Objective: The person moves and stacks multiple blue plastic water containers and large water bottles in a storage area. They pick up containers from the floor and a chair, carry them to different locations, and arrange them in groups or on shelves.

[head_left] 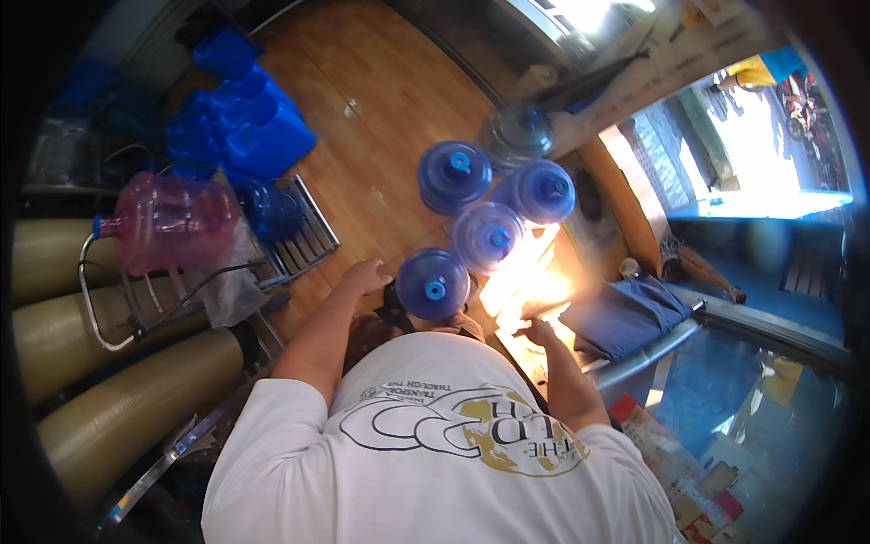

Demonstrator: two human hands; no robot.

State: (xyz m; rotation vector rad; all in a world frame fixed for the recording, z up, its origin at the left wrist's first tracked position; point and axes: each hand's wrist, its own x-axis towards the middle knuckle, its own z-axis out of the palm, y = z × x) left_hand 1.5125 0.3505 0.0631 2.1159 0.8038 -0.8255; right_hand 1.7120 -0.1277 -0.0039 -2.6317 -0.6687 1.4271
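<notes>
Several large blue water-cooler jugs stand upright on the floor in front of me. The nearest jug [433,288] is close before my body, its cap facing up. Just to its left is my left hand [367,276], holding nothing, with the fingers loosely apart; a small gap seems to lie between fingers and jug. Off to the right, in the bright sun patch, my right hand [541,334] hangs with fingers stretched and nothing visible in it. Behind the nearest jug stand a middle jug [487,238], a left jug [455,176] and a right jug [536,191].
A clear jug [517,136] stands farther back. At left, a pinkish jug [177,222] lies on a metal rack [313,222] near blue containers [263,127] and large tan rolls [136,435]. On the right are dark blue cloth [630,317] and a glass-topped counter [752,390].
</notes>
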